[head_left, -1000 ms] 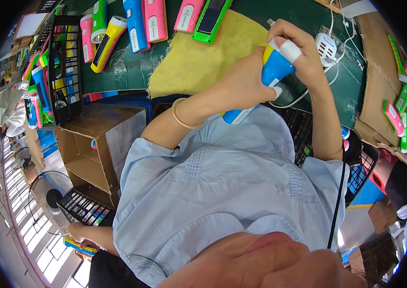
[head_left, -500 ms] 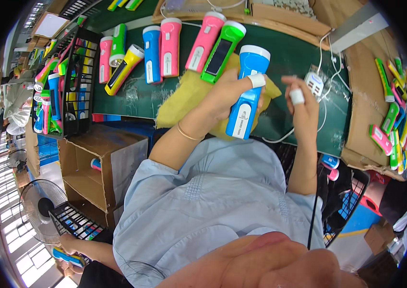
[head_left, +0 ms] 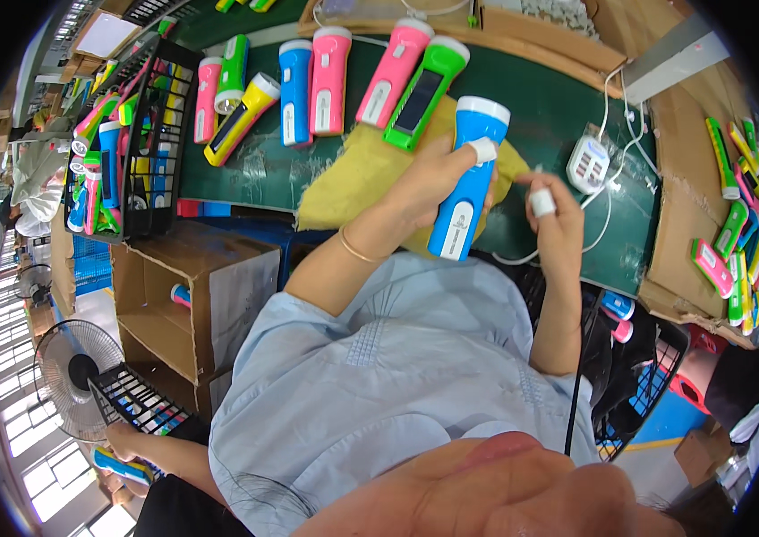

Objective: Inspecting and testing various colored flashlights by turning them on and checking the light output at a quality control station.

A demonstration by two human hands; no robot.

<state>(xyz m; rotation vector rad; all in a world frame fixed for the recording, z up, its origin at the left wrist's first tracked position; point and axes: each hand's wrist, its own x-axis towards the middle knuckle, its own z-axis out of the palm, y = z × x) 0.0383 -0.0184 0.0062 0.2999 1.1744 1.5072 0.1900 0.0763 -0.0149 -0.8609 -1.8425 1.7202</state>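
Observation:
My left hand (head_left: 438,183) is wrapped round a blue flashlight (head_left: 469,192) with a white head rim, which is tilted, its head pointing away from me. White tape covers the thumb lying across its barrel. Beneath it, a yellow cloth (head_left: 335,192) is spread on the green table (head_left: 259,188). To the right of the flashlight, apart from it, my right hand (head_left: 556,210) has its fingers partly bent and spaced apart, with nothing visible in them. One of its fingertips is wrapped in white tape. Beyond the cloth lie a green flashlight (head_left: 424,97) with a dark panel and a pink flashlight (head_left: 395,72).
More flashlights, including a blue one (head_left: 295,89) and a yellow one (head_left: 243,118), lie at the far left. A black basket (head_left: 151,148) holds several others. A white USB charger (head_left: 588,165) with cables sits right. Beyond it, a cardboard box (head_left: 679,206) holds more flashlights.
My right hand has moved slightly down and left, closer to the flashlight. The left hand keeps its grip on the blue flashlight. The whole view has shifted a little.

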